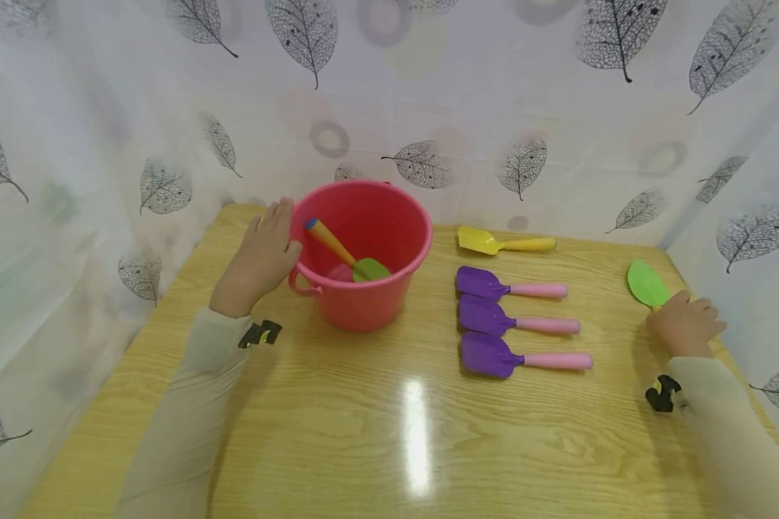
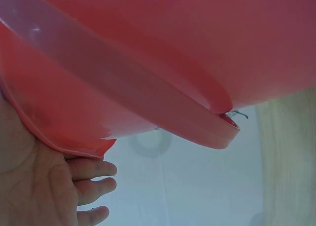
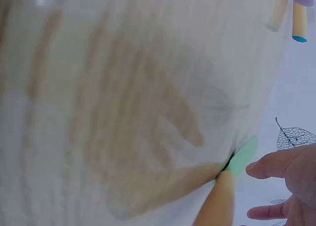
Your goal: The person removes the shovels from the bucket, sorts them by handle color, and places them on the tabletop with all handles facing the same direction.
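On the left, my left hand [image 1: 262,252] lies against the outer side and rim of a red bucket [image 1: 366,306], fingers extended. The left wrist view shows the palm [image 2: 34,186] at the bucket's rim and straight fingertips [image 2: 101,186] beyond it. Inside the bucket leans a toy shovel with a green blade [image 1: 371,270] and an orange handle. At the far right, my right hand [image 1: 684,324] is over the handle of a green-bladed toy shovel [image 1: 647,283]. In the right wrist view its fingers [image 3: 269,169] are spread beside the yellow handle [image 3: 217,201], with a gap showing.
Three purple toy shovels [image 1: 487,353] with pink handles lie in a column right of the bucket. Above them lies a yellow shovel [image 1: 480,240]. A leaf-printed curtain [image 1: 389,94] hangs around the wooden table [image 1: 337,425].
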`<state>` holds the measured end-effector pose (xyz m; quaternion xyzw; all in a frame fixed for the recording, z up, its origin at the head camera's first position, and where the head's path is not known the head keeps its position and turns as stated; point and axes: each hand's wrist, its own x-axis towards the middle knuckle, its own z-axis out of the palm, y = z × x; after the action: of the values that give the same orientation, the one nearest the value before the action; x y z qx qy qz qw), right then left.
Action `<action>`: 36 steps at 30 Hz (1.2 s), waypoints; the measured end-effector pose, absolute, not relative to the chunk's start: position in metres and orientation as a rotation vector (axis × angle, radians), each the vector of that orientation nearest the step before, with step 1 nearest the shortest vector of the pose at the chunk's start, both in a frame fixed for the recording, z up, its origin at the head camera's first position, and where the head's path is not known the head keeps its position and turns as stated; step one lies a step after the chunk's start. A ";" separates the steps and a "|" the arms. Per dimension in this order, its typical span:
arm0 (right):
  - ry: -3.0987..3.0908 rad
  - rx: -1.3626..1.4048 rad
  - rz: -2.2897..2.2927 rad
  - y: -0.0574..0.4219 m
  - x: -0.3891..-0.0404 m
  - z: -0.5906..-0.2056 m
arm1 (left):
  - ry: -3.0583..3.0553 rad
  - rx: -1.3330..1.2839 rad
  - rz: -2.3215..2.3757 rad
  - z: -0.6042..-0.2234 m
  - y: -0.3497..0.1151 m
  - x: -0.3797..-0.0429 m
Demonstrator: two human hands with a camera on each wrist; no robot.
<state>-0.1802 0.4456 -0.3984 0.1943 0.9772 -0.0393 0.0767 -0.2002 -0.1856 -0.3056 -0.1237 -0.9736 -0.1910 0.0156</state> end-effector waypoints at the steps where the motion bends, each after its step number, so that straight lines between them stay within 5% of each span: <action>1: 2.948 0.589 -0.119 0.445 -0.181 -0.397 | -3.028 -0.385 -0.599 -0.306 -0.186 -0.200; 19: 3.392 0.285 0.100 0.372 -0.194 -0.335 | -3.023 -0.380 -0.595 -0.308 -0.186 -0.202; 36: 3.728 -0.837 0.356 0.275 -0.203 -0.263 | -3.025 -0.386 -0.606 -0.308 -0.187 -0.202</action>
<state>-0.2028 0.2751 -0.2628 -0.2050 0.9134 0.0873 -0.3407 -0.2022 -0.1870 -0.3082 -0.1241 -0.9728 -0.1947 0.0160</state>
